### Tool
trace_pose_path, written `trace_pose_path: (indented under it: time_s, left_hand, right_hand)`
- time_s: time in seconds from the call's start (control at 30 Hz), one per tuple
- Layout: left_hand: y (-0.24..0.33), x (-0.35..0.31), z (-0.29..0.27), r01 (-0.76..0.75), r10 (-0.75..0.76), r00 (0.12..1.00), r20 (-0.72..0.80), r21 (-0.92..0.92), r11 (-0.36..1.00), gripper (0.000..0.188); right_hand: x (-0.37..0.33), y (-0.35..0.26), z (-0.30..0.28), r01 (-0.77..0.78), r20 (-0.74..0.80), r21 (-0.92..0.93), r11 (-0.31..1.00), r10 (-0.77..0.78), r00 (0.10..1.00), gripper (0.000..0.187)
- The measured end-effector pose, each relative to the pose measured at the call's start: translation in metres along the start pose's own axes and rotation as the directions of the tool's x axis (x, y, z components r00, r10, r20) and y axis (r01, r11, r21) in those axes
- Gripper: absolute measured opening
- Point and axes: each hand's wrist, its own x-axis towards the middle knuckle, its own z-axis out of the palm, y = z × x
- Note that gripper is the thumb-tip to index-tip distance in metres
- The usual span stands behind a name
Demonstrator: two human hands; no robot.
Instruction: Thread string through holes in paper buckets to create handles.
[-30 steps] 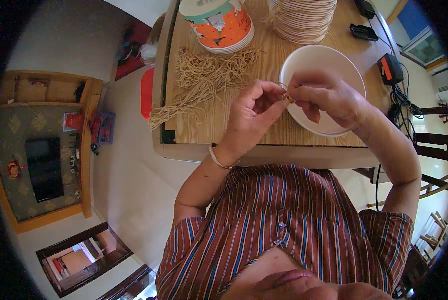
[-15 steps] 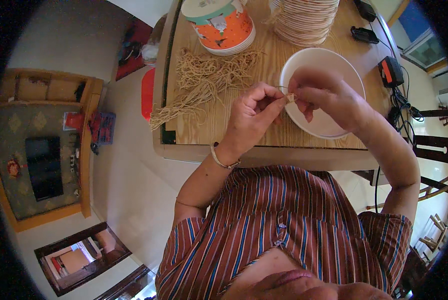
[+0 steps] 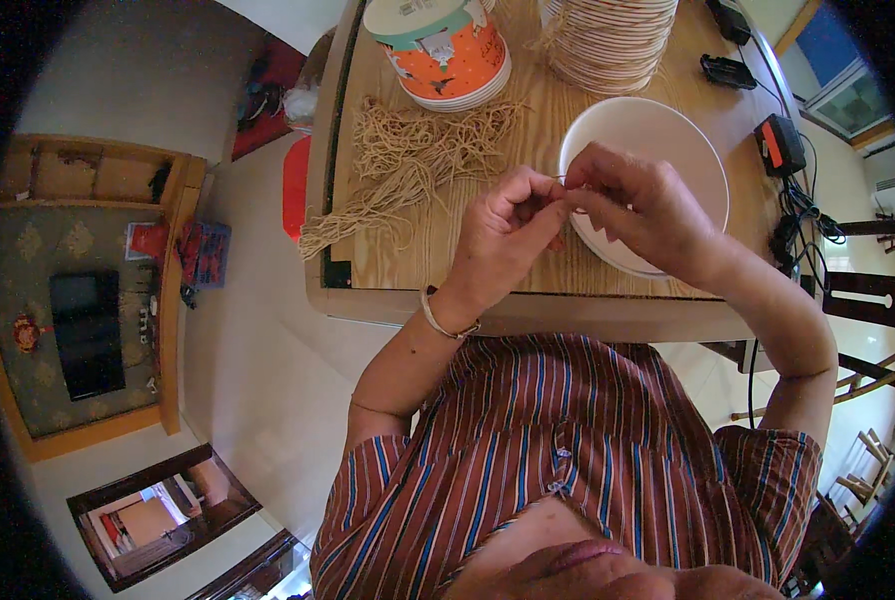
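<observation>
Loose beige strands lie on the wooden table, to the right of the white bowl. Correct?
Wrong side: the head view shows the loose beige strands on the wooden table, to the left of the white bowl.

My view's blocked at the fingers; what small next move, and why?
I'd probably ease the right hand aside, leaving the left hand in place: their fingers meet across the left rim of the white bowl, hiding most of whatever lies between.

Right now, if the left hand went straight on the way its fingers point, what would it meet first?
Probably the right hand, which meets or nearly meets the left hand already. The white bowl appears beyond, though depth is unclear.
</observation>
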Motion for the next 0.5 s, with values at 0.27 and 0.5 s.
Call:
trace_pose_path:
  time_s: [0.27, 0.5]
  left_hand:
    - [-0.001, 0.000, 0.000, -0.006, 0.006, 1.000, -0.013, 0.031, 1.000, 0.005]
    - [-0.001, 0.000, 0.000, -0.003, 0.003, 1.000, 0.003, -0.031, 1.000, 0.006]
  right_hand:
    - [0.003, -0.020, -0.013, -0.225, 0.054, -0.011, 0.974, 0.225, 0.973, 0.018]
    - [0.001, -0.012, -0.015, -0.174, 0.086, 0.109, 0.979, 0.165, 0.983, 0.026]
